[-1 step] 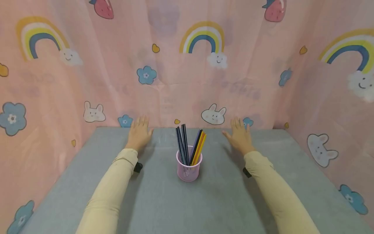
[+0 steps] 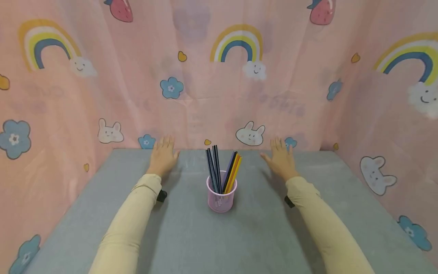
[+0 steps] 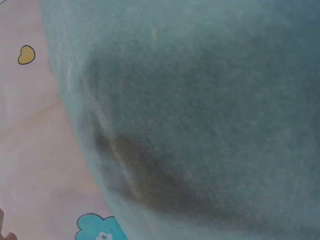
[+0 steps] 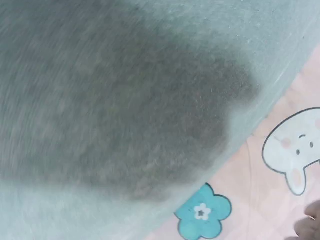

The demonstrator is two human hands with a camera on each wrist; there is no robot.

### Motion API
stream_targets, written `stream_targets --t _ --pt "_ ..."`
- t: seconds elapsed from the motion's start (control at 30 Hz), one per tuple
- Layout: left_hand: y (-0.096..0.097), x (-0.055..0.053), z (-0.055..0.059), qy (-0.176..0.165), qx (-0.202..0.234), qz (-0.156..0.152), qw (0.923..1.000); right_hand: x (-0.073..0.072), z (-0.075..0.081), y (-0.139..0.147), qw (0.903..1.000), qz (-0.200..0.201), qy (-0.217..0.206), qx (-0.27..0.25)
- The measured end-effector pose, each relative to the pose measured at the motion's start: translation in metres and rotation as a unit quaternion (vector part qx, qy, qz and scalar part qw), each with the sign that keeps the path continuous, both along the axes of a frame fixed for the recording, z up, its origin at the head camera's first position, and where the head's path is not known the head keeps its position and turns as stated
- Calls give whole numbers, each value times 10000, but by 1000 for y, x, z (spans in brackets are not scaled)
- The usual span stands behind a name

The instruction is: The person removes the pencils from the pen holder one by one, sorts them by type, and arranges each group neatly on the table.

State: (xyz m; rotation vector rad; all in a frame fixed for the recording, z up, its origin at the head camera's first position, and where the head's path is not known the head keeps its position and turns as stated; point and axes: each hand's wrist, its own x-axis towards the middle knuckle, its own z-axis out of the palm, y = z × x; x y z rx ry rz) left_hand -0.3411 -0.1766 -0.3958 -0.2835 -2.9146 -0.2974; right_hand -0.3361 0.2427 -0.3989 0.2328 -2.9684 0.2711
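Between my two hands, a pink pen cup (image 2: pixel 220 204) stands upright on the grey table. Several dark pencils (image 2: pixel 213 167) lean to the left in it, and a yellow pencil (image 2: pixel 234 171) leans right beside orange, black and purple ones. My left hand (image 2: pixel 163 155) is left of the cup, held out towards the back edge with straight fingers and nothing in it. To the cup's right, my right hand (image 2: pixel 281 159) is likewise extended, holding nothing. Only bits of fingertips (image 3: pixel 6 235) show in the left wrist view's corner, and fingertips (image 4: pixel 309 225) in the right wrist view.
A pink curtain (image 2: pixel 202 114) printed with rainbows, rabbits and flowers hangs behind the table (image 2: pixel 219 243) and along both sides. A black wrist device (image 2: pixel 162 196) sits under the left cuff, and another black device (image 2: pixel 289 201) under the right cuff.
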Motion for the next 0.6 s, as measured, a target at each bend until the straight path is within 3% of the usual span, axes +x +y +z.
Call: stream_targets --t 0.2,0.37,0.6 --pt "4 0 -3 -209 -11 -43 9998 3 -5 5 9997 -74 70 220" --pt "7 1 0 -171 -54 -160 9997 3 1 10 9997 -93 209 -73" --pt "8 8 7 -125 -68 -273 9995 7 8 10 9993 24 -188 -322"
